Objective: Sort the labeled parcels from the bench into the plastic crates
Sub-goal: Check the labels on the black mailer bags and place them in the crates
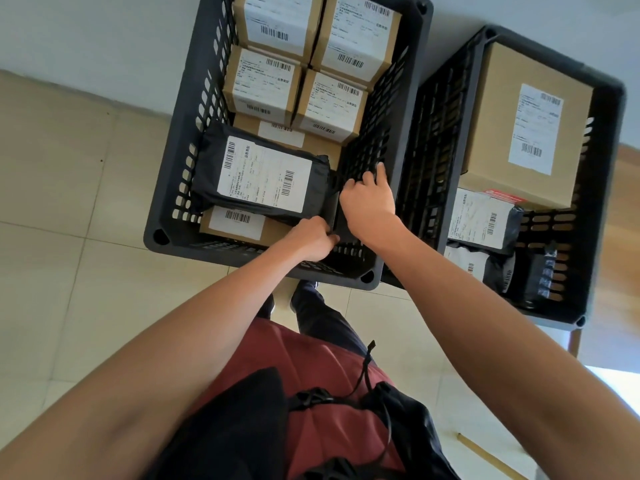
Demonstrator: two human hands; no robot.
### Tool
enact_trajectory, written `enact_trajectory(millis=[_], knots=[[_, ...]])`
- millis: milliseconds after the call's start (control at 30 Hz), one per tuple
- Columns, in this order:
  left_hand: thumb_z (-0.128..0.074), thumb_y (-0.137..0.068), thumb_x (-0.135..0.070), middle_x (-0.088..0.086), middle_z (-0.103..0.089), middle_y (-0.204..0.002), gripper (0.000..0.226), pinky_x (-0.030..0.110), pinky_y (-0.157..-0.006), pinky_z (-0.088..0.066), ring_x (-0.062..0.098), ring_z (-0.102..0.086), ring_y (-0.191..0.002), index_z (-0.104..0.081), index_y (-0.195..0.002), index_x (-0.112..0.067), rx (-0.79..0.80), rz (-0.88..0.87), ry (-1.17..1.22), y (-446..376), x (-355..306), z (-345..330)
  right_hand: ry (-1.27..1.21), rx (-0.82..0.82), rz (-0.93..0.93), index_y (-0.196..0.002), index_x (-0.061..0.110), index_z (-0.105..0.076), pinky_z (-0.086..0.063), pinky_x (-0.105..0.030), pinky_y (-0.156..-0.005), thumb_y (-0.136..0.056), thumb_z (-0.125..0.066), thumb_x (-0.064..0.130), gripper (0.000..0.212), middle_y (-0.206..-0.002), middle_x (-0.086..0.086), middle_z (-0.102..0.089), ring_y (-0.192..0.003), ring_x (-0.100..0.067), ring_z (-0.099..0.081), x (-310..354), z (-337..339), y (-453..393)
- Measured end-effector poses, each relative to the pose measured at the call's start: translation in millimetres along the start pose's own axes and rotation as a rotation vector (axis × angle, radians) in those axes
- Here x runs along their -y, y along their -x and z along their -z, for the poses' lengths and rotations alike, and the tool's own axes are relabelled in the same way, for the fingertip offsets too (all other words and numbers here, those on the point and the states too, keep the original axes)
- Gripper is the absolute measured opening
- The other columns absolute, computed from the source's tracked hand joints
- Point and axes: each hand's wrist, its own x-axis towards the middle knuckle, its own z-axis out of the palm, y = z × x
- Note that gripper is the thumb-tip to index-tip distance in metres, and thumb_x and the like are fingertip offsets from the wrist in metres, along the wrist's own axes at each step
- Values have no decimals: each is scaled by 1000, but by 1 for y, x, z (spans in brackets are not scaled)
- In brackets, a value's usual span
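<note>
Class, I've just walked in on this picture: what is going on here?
A person is packing parcels into two dark plastic crates. Both hands, left hand and right hand, grip the end of a black labelled bag lying in the left crate, on top of cardboard boxes. The right crate holds a big box and more bags.

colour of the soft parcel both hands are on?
Black mailer bag with a white label, clearest in the head view.

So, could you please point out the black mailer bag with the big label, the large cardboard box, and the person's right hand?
black mailer bag [266, 174]: head view, on its white label.
large cardboard box [498, 109]: head view, on its bare top face.
right hand [369, 204]: head view, on its back.
</note>
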Motion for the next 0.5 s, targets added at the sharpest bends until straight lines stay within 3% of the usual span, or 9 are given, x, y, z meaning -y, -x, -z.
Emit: enact_trajectory(millis=[100, 167, 267, 400, 500], knots=[[-54, -107, -34, 10, -70, -95, 29, 35, -71, -51, 27, -68, -88, -70, -109, -11, 79, -32, -55, 9, 2, 9, 25, -9, -4, -144, 4, -49, 0, -60, -128, -97, -64, 19, 52, -133, -14, -63, -145, -40, -39, -2, -3, 6], [-54, -106, -33, 8, -72, -111, 33, 37, -86, -53, 28, -68, -103, -70, -127, -13, 80, -63, -83, 19, 6, 20, -21, -88, -2, -146, 6, -48, -4, -60, -128, -95, -67, 20, 56, -140, -15, -58, -146, -39, -37, -6, -3, 12], [-56, -106, -31, -1, -72, -110, 36, 36, -97, -52, 19, -69, -104, -67, -137, -16, 25, -123, -45, 42, 16, 42, -168, -250, 15, -152, 13, -45, -8, -59, -128, -93, -71, 16, 65, -156, -14, -45, -153, -37, -26, -18, 1, 32], [-52, -107, -28, 1, -72, -125, 34, 35, -102, -48, 16, -67, -111, -66, -136, -16, -89, -207, -15, 64, 21, 73, -670, -479, -149, -147, 16, -56, -22, -52, -126, -100, -58, 9, 47, -154, -6, -53, -151, -29, -34, -39, -7, 69], [-51, -106, -29, -3, -72, -124, 33, 31, -99, -49, 11, -68, -109, -64, -136, -23, -127, -267, 40, 70, 0, 85, -1064, -550, -386, -142, 19, -62, -43, -50, -114, -103, -55, 14, 40, -140, -3, -65, -130, -25, -55, -52, -26, 103]])
